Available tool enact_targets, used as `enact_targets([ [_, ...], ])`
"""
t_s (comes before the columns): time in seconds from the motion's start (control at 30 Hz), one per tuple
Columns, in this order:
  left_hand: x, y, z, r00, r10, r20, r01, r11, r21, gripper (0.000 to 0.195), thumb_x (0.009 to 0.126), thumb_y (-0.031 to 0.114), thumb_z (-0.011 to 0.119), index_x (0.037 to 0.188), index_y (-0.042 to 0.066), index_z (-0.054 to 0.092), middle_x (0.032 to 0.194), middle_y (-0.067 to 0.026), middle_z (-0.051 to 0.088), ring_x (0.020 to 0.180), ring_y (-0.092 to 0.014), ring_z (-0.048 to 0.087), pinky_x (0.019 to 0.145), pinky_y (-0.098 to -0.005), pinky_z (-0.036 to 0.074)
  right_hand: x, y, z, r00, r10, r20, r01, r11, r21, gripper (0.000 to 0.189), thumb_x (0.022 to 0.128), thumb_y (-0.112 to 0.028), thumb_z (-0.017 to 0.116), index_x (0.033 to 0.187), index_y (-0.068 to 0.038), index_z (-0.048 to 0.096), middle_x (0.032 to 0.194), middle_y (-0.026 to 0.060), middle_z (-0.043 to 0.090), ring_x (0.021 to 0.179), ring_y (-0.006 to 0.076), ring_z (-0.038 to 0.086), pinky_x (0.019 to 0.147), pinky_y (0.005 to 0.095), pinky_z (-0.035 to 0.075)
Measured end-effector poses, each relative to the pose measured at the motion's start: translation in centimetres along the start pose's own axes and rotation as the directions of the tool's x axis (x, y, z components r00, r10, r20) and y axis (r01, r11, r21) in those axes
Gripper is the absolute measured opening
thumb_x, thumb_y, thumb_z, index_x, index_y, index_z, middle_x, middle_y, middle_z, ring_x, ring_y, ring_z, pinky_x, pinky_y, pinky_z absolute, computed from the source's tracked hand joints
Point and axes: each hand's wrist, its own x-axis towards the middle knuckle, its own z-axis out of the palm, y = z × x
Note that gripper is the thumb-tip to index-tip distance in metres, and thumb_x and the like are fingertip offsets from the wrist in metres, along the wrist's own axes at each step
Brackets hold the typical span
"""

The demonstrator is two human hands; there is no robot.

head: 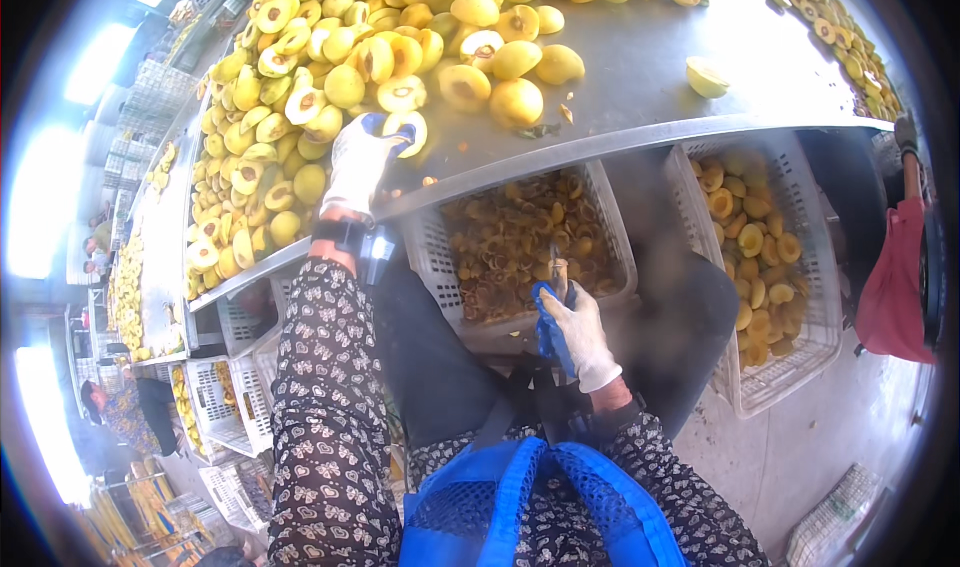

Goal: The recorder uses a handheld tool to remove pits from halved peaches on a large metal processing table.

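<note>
On the metal table lies a large heap of halved yellow stone fruit point(345, 86), some with the pit cavity showing. My left hand point(364, 158), in a white glove with blue coating, has its fingers around a fruit half point(409, 133) at the heap's near edge. Over the crate below the table, my right hand point(576, 334), gloved alike, is closed on the handle of a small tool point(558, 267) with a narrow metal tip; its exact kind cannot be told. One pale fruit half point(707, 77) lies apart at the right of the tabletop.
Under the table edge point(525, 163), a white plastic crate point(619, 229) between my legs holds brownish fruit scraps. Another crate point(825, 312) of fruit halves stands to the right. More crates point(217, 387) and a person point(131, 417) are at the left. A co-worker's gloved hand point(906, 133) shows at far right.
</note>
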Motion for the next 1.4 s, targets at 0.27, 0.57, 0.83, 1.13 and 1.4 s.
enact_targets([
  [0.27, -8.0, -5.0, -2.3, 0.967, 0.249, -0.044, -0.176, 0.540, -0.823, 0.034, 0.090, 0.013, 0.066, 0.119, -0.003, 0.057, 0.110, -0.0112, 0.065, 0.097, -0.022, 0.066, 0.085, -0.0379, 0.057, -0.5, 0.8, -0.9, 0.991, -0.129, 0.039, 0.126, 0.989, 0.074, 0.022, 0.091, -0.018, 0.067, 0.104, -0.003, 0.058, 0.073, -0.0020, 0.058, 0.056, 0.0058, 0.052, 0.051, 0.0229, 0.043],
  [0.57, -18.8, -3.9, 4.1, 0.903, 0.153, 0.402, 0.420, -0.514, -0.748, 0.046, 0.095, 0.038, 0.060, 0.125, 0.003, 0.052, 0.127, -0.0183, 0.055, 0.125, -0.033, 0.051, 0.101, -0.0448, 0.049, -6.4, -5.8, 5.5, 0.953, -0.202, 0.227, 0.193, 0.979, 0.059, 0.021, 0.093, -0.023, 0.064, 0.097, -0.005, 0.055, 0.069, -0.0008, 0.052, 0.049, 0.0089, 0.047, 0.044, 0.0261, 0.041],
  [0.83, -20.1, -5.5, 5.1, 0.882, 0.188, 0.432, 0.465, -0.496, -0.734, 0.049, 0.098, 0.039, 0.055, 0.125, -0.001, 0.049, 0.122, -0.0190, 0.058, 0.115, -0.027, 0.058, 0.098, -0.0391, 0.051, -8.4, -4.1, 5.2, 0.892, -0.398, 0.215, 0.406, 0.494, -0.769, 0.032, 0.090, -0.026, 0.064, 0.100, 0.002, 0.054, 0.083, 0.0243, 0.066, 0.076, 0.0345, 0.068, 0.067, 0.0437, 0.051],
  [1.13, -21.5, -4.4, 5.5, 0.897, 0.100, 0.430, 0.438, -0.323, -0.839, 0.049, 0.102, 0.042, 0.042, 0.126, 0.001, 0.051, 0.119, -0.0170, 0.061, 0.106, -0.027, 0.061, 0.094, -0.0398, 0.050, -8.9, -2.9, 5.8, 0.833, -0.441, 0.335, 0.468, 0.238, -0.851, 0.029, 0.089, -0.024, 0.062, 0.098, 0.001, 0.052, 0.080, 0.0236, 0.067, 0.077, 0.0395, 0.066, 0.070, 0.0486, 0.051],
  [1.4, -22.1, -4.7, 6.9, 0.975, 0.049, 0.218, 0.210, 0.127, -0.969, 0.051, 0.101, 0.046, 0.042, 0.123, 0.001, 0.053, 0.098, -0.0130, 0.066, 0.087, -0.023, 0.065, 0.081, -0.0342, 0.054, -8.9, -1.0, 5.9, 0.881, -0.356, 0.312, 0.415, 0.264, -0.871, 0.026, 0.090, -0.021, 0.059, 0.096, 0.004, 0.052, 0.079, 0.0252, 0.066, 0.079, 0.0397, 0.067, 0.069, 0.0491, 0.052],
])
